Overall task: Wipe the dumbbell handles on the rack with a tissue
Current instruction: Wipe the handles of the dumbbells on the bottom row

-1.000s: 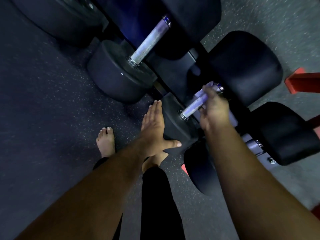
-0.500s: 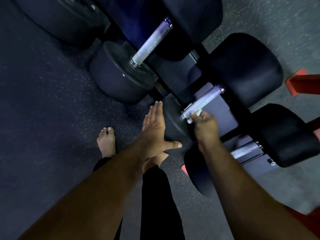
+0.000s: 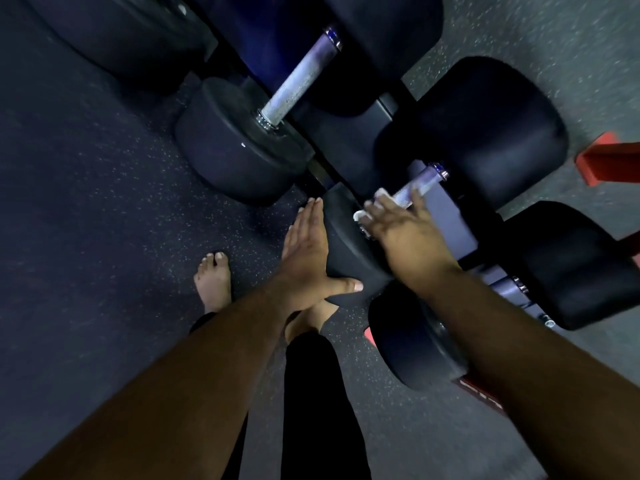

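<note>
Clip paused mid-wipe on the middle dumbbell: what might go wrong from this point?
1. The right hand is blurred and holds the tissue only at the near end of the handle; the far end by the collar may get skipped.
2. The left hand lies flat against the dumbbell's head; if the weight rolls on the rack, fingers may be pinched.
3. Bare feet stand right below the weights.
</note>
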Action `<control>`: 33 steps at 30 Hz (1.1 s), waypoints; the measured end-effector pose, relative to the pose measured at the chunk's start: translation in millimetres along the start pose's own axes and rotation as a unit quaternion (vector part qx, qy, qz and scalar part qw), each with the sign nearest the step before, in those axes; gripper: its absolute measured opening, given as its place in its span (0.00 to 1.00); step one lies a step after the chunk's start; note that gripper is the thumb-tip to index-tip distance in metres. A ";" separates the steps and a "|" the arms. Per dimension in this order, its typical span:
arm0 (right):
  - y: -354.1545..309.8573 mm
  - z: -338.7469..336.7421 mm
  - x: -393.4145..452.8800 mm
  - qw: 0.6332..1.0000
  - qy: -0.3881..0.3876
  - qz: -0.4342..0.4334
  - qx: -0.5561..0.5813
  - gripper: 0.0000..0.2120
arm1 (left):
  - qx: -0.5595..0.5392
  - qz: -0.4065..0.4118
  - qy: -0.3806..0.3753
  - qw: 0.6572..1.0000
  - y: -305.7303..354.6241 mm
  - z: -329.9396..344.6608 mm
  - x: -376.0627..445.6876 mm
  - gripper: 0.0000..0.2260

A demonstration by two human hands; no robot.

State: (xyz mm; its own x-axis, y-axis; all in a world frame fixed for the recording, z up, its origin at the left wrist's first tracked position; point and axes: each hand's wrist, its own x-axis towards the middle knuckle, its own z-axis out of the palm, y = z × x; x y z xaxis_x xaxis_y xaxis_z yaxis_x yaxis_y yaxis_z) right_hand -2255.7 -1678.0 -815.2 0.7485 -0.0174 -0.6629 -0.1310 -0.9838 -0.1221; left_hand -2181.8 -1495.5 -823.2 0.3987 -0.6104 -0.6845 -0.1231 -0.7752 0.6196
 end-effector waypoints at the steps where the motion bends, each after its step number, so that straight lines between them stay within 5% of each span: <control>1: -1.1 5.1 -4.1 0.999 -0.018 -0.026 -0.019 0.29 | -0.002 0.000 0.000 1.000 0.5 -0.6 -0.1 0.65; 6: 16.6 20.0 -25.2 0.991 0.066 -0.081 -0.088 0.28 | -0.001 0.002 0.005 1.000 2.0 -1.2 -1.0 0.65; 11: 35.6 7.7 -18.5 0.989 0.121 0.088 -0.015 0.34 | 0.000 0.003 0.005 1.000 1.7 -1.8 -1.0 0.65; 17: 8.5 36.2 -21.9 0.988 0.087 -0.074 -0.109 0.30 | 0.005 0.006 0.002 1.000 1.2 -1.2 -1.8 0.65; 23: 35.9 9.0 -16.7 0.988 0.109 0.086 -0.072 0.30 | -0.003 0.010 0.002 1.000 0.8 -2.3 -1.3 0.65; 29: -1.5 17.2 3.7 0.993 0.081 -0.053 -0.062 0.25 | 0.003 0.006 -0.005 1.000 1.1 -1.7 -1.2 0.65; 33: -6.6 1.7 19.3 0.999 0.030 0.010 0.041 0.30 | 0.008 0.007 0.002 1.000 -1.0 -1.0 -0.6 0.65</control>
State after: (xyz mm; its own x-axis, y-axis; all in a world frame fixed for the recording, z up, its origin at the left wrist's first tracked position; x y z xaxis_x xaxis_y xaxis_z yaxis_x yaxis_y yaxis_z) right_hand -2241.5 -1671.6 -828.5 0.7831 -0.0502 -0.6199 -0.1974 -0.9652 -0.1713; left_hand -2181.0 -1494.1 -823.0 0.3997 -0.6211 -0.6742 -0.1429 -0.7687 0.6234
